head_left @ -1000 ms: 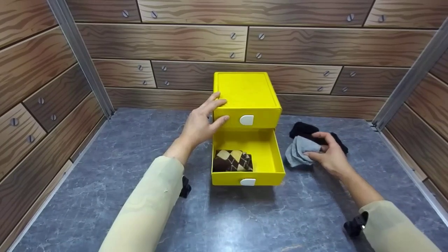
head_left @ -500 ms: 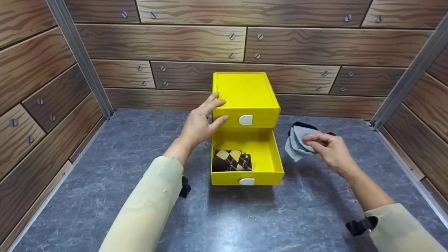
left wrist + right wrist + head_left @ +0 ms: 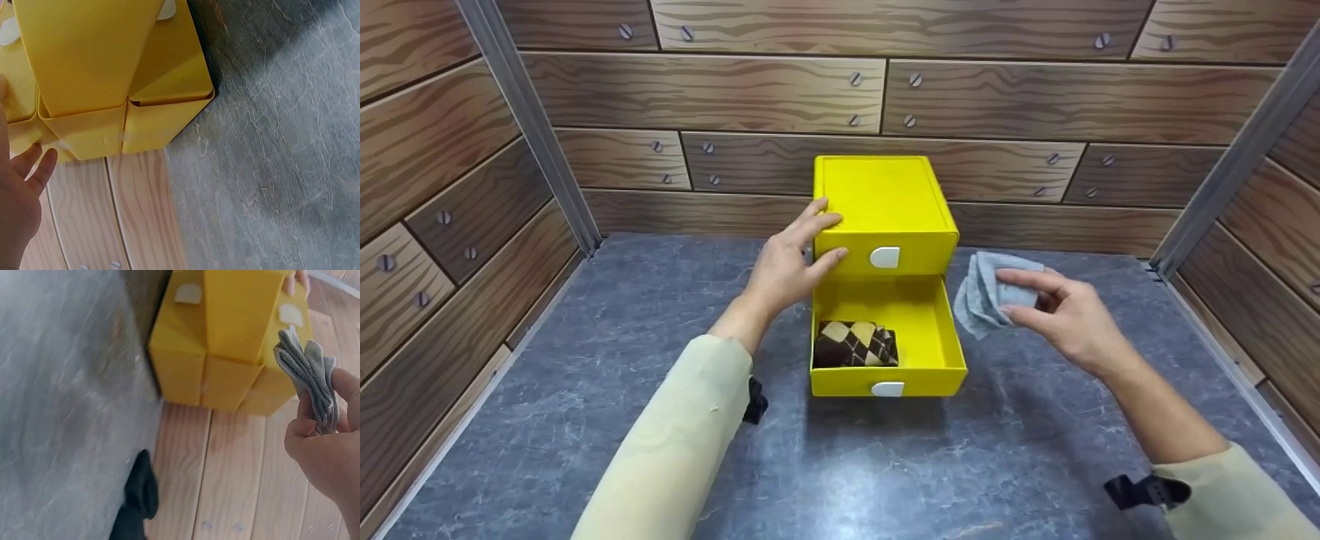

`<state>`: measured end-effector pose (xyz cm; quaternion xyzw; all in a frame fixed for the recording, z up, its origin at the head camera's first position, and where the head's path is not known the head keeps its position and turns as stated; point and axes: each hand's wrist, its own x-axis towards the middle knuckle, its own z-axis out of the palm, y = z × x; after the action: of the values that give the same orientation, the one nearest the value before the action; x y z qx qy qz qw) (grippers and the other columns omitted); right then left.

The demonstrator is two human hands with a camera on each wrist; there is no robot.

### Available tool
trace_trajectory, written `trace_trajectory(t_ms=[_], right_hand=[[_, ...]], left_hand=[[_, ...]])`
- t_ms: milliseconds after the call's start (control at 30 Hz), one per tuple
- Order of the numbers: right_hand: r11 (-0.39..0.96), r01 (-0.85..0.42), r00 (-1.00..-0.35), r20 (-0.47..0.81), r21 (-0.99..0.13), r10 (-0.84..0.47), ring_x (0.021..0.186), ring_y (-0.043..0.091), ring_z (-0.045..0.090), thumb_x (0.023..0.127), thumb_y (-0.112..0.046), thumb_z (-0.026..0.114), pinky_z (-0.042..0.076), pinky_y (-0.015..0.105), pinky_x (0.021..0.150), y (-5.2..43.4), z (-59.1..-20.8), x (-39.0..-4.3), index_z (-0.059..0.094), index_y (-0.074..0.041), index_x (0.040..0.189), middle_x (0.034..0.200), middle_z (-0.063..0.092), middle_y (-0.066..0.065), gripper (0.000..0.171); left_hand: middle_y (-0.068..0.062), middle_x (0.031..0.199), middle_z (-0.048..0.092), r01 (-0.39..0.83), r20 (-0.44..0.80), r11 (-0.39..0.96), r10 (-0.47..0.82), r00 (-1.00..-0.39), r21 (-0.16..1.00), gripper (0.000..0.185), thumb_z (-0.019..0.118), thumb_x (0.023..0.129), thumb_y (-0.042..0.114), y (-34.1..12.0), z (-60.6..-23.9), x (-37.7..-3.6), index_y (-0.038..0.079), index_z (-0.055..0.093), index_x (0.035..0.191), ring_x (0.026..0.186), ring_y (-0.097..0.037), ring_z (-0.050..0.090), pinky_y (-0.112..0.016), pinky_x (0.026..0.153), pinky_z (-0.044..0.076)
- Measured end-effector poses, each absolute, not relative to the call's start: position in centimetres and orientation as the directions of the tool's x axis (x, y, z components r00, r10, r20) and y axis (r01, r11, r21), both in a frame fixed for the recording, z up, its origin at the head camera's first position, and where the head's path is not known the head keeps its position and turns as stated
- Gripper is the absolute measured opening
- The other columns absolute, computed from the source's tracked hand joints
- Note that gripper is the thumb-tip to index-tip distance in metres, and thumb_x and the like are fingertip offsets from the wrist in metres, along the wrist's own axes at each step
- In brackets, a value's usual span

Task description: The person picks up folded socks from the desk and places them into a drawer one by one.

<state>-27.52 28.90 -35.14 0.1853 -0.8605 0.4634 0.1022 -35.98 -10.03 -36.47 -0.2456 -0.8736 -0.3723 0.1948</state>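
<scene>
My right hand [image 3: 1076, 322] pinches a folded light grey sock [image 3: 986, 296] between thumb and fingers. It is held up just right of the pulled-out drawer [image 3: 934, 381]; its folded layers show in the right wrist view [image 3: 309, 377]. On the left, my left hand [image 3: 784, 266] rests on the front corner of the yellow drawer cabinet [image 3: 885, 191], fingertips on its top and thumb on the upper drawer front. A brown and cream argyle sock [image 3: 856, 345] lies folded in the pulled-out drawer's left front part.
A black folded sock [image 3: 138, 492] lies on the table behind the right hand, hidden in the head view. The grey marbled table [image 3: 660, 450] is walled by wood-patterned panels [image 3: 720, 90]. In the left wrist view, drawers above and below the pulled-out one are closed.
The right hand has lifted the grey sock off the table beside the black one and brought it left toward the pulled-out drawer. The left hand stays on the cabinet.
</scene>
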Motion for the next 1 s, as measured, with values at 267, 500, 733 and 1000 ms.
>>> trace_trajectory(t_ms=[267,500,733,1000], right_hand=[[0.412,-0.477,-0.871,0.353,-0.776,-0.343,0.082,0.013,0.062,0.093,0.002,0.080,0.057,0.021,0.066,25.8,-34.4,-26.6,0.069,0.003,0.137,0.120,0.060,0.020,0.045],[0.440,-0.481,-0.855,0.295,-0.758,-0.427,0.088,0.022,0.059,0.090,-0.001,0.084,0.055,0.020,0.071,23.0,-34.7,-26.8,0.071,0.001,0.135,0.117,0.060,0.020,0.047],[0.567,-0.507,-0.843,0.234,-0.649,-0.485,0.094,0.024,0.056,0.091,-0.013,0.086,0.050,0.025,0.076,21.6,-35.3,-27.4,0.074,-0.009,0.136,0.119,0.063,0.014,0.046],[0.642,-0.552,-0.822,0.216,-0.532,-0.527,0.092,0.022,0.055,0.091,-0.017,0.086,0.047,0.033,0.075,21.0,-36.0,-27.8,0.076,-0.014,0.133,0.116,0.064,0.009,0.043]], left_hand=[[0.007,0.170,0.035,0.576,0.528,0.605,0.283,-0.801,0.549,0.053,0.070,0.104,0.041,-10.0,-36.5,-36.0,0.022,0.060,0.152,0.149,-0.018,0.045,-0.039,0.120,0.040],[0.005,0.171,0.036,0.578,0.531,0.597,0.280,-0.800,0.556,0.053,0.071,0.104,0.039,-10.0,-36.5,-36.1,0.021,0.060,0.152,0.150,-0.018,0.045,-0.039,0.119,0.040],[0.005,0.170,0.036,0.578,0.530,0.599,0.282,-0.800,0.554,0.053,0.071,0.104,0.039,-10.0,-36.5,-36.1,0.021,0.060,0.152,0.149,-0.019,0.046,-0.039,0.118,0.042],[0.006,0.171,0.036,0.569,0.523,0.611,0.278,-0.806,0.551,0.052,0.071,0.104,0.039,-10.0,-36.4,-36.1,0.022,0.060,0.152,0.149,-0.019,0.046,-0.039,0.120,0.040]])
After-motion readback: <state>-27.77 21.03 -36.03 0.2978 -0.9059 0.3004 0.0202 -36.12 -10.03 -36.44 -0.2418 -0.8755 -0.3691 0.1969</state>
